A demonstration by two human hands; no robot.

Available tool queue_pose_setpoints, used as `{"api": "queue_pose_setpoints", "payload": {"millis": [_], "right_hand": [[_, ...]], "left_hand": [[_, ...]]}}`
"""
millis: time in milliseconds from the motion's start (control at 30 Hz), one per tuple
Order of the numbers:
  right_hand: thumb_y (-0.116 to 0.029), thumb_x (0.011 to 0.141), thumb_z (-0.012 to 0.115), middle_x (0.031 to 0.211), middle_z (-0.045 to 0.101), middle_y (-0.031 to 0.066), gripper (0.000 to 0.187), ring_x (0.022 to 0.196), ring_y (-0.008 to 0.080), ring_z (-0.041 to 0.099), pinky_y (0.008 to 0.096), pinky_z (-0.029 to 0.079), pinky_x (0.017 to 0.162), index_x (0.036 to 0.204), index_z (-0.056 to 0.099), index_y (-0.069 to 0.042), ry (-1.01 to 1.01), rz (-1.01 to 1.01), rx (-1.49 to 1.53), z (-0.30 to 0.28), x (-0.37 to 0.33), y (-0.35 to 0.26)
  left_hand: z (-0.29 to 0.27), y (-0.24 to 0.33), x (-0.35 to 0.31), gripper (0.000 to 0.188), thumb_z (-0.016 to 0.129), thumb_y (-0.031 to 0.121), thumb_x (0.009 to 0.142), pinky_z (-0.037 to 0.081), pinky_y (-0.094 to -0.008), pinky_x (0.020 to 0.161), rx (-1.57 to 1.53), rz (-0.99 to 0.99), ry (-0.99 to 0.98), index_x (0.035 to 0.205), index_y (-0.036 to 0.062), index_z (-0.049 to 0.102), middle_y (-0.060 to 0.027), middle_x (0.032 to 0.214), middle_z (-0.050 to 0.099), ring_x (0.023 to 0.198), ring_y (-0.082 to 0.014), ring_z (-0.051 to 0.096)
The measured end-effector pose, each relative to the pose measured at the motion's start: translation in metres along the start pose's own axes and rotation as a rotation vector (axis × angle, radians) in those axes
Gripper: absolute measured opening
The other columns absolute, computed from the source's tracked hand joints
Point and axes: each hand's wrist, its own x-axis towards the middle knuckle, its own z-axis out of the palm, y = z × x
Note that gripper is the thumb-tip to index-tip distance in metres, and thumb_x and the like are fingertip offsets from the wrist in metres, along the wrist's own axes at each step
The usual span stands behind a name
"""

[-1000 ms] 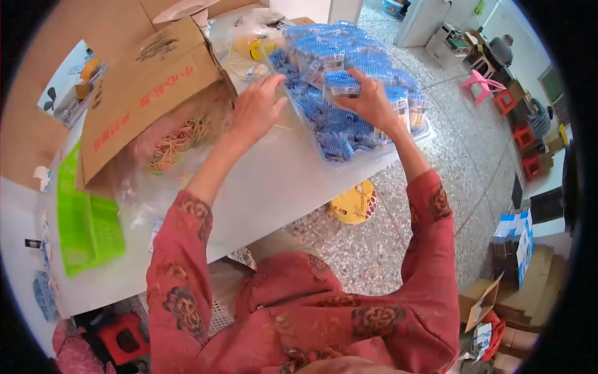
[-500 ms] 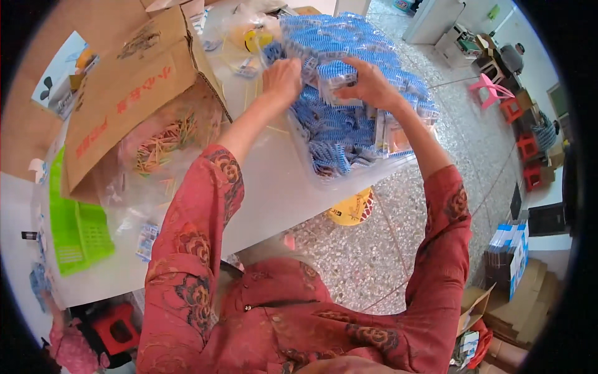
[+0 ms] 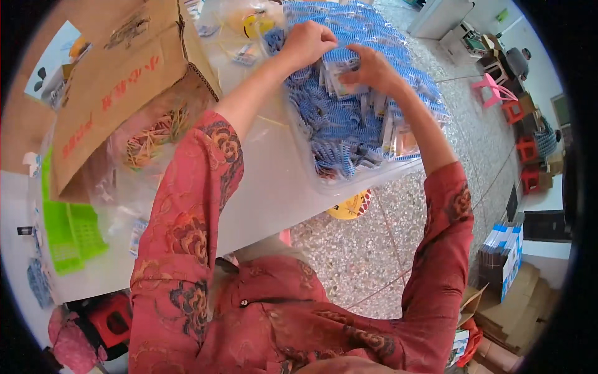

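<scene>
A clear plastic tub [image 3: 339, 185] stands at the table's edge, heaped with small clear packets [image 3: 333, 121] that have blue-and-white striped tops. Above the heap, my right hand [image 3: 377, 71] is curled round a short stack of these packets [image 3: 341, 65], thumb on the near side and fingers at the far side. Beside the stack's top edge is my left hand [image 3: 308, 45], its fingers pinched together. What lies between those fingertips is hidden.
Left on the white table [image 3: 249, 206] lies an open cardboard box [image 3: 118, 93] with a bag of thin coloured sticks [image 3: 156, 137]. A green plastic basket [image 3: 71, 234] sits at the far left. Below the tub is a round yellow thing [image 3: 350, 206]. Stools and a person [image 3: 548, 140] are at right.
My left hand has moved up and to the right, to the top of the stack in my right hand. The right hand keeps its grip, and the whole view has shifted slightly.
</scene>
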Motion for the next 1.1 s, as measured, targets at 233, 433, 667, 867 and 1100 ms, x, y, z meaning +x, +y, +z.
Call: {"api": "queue_pose_setpoints", "payload": {"millis": [233, 433, 667, 867, 1100], "right_hand": [[-0.029, 0.060, 0.080, 0.111, 0.060, 0.0193, 0.077, 0.099, 0.0309, 0.059, 0.0361, 0.046, 0.087, 0.124, 0.050, 0.000, -0.081, 0.113, -0.014, -0.006, 0.013, 0.020], [-0.025, 0.059, 0.080, 0.110, 0.060, 0.0201, 0.074, 0.102, 0.0329, 0.058, 0.0369, 0.045, 0.088, 0.122, 0.050, -0.001, 0.004, 0.020, -0.132, -0.003, 0.015, 0.025], [-0.004, 0.069, 0.068, 0.117, 0.054, 0.0110, 0.053, 0.106, 0.0335, 0.055, 0.0398, 0.048, 0.084, 0.119, 0.051, -0.013, 0.301, -0.345, -0.348, -0.025, -0.008, -0.017], [-0.003, 0.071, 0.064, 0.106, 0.055, 0.0055, 0.037, 0.106, 0.0280, 0.053, 0.0389, 0.048, 0.081, 0.105, 0.054, -0.012, 0.180, -0.173, -0.570, -0.001, -0.017, -0.001], [-0.009, 0.073, 0.059, 0.103, 0.056, 0.0080, 0.032, 0.105, 0.0249, 0.052, 0.0343, 0.045, 0.080, 0.104, 0.053, -0.008, 0.057, -0.135, -0.900, 0.023, -0.005, -0.010]], "left_hand": [[0.010, 0.020, -0.034, 0.024, 0.070, 0.022, 0.075, 0.051, -0.0334, 0.065, 0.016, -0.001, 0.294, 0.090, 0.0054, 0.063, -0.0104, 0.086, 0.066, 0.077, -0.0248, 0.065], [0.026, 0.050, -0.059, 0.025, 0.067, 0.015, 0.071, 0.051, -0.0394, 0.066, 0.262, 0.243, 0.168, 0.090, 0.0097, 0.051, -0.0087, 0.088, 0.061, 0.082, -0.0276, 0.063], [0.030, 0.029, -0.058, 0.019, 0.065, 0.013, 0.073, 0.050, -0.0397, 0.067, 0.277, 0.323, 0.055, 0.089, 0.0097, 0.056, -0.0101, 0.088, 0.062, 0.083, -0.0285, 0.062], [0.031, 0.033, -0.058, 0.022, 0.066, 0.016, 0.073, 0.049, -0.0428, 0.063, 0.245, 0.100, 0.020, 0.088, 0.0071, 0.053, -0.0097, 0.088, 0.059, 0.079, -0.0323, 0.061], [0.041, 0.041, -0.062, 0.015, 0.060, 0.016, 0.077, 0.051, -0.0429, 0.070, 0.440, 0.121, -0.067, 0.088, 0.0056, 0.059, -0.0155, 0.088, 0.062, 0.083, -0.0310, 0.063]]}}
